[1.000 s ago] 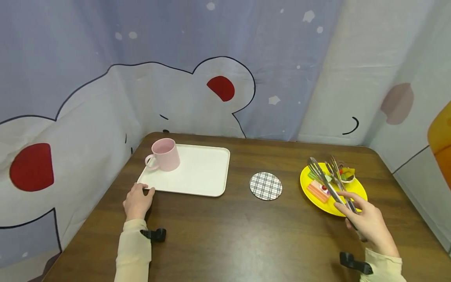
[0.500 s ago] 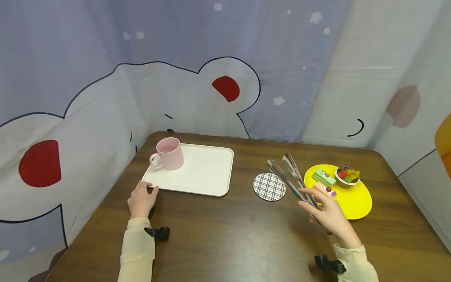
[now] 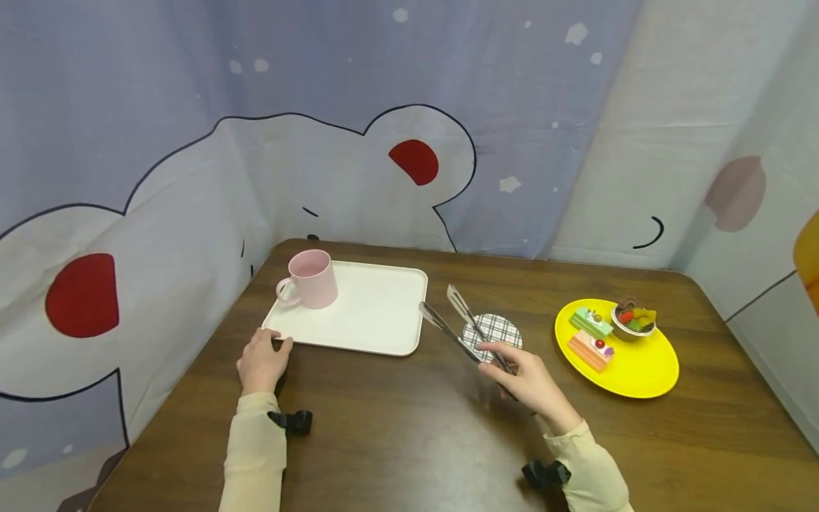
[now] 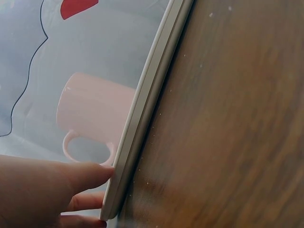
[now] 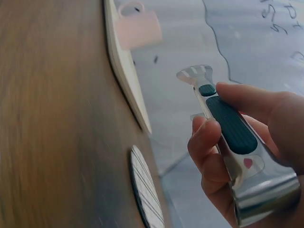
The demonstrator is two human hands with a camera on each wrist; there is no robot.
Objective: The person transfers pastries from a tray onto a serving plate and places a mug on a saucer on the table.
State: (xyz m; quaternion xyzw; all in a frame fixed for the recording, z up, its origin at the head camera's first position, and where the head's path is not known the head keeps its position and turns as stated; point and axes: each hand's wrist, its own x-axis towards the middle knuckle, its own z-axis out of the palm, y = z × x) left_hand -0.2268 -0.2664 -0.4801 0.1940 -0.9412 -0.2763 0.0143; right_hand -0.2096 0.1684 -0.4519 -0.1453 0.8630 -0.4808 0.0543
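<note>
My left hand (image 3: 262,361) holds the near left corner of a white rectangular tray (image 3: 377,306). In the left wrist view its thumb lies against the tray's edge, other fingers around the corner. A pink mug (image 3: 313,281) stands upright on the tray's left part, handle to the left. My right hand (image 3: 528,382) grips metal tongs (image 5: 235,126) with dark green grip pads, thumb on one side and fingers on the other. The tongs' arms are spread with nothing between their tips, which point toward the tray's right edge. Partly beneath them lies a round checked coaster (image 3: 507,331).
A yellow plate (image 3: 652,370) on the right bears a green cake slice (image 3: 590,323), an orange cake slice (image 3: 589,350) and a small bowl of fruit dessert (image 3: 630,327). All stand on a brown wooden table (image 3: 384,427). A printed curtain (image 3: 307,163) hangs behind it.
My right hand has carried the tongs left, from over the yellow plate to above the coaster. The left hand keeps its place at the tray corner; the view has shifted slightly.
</note>
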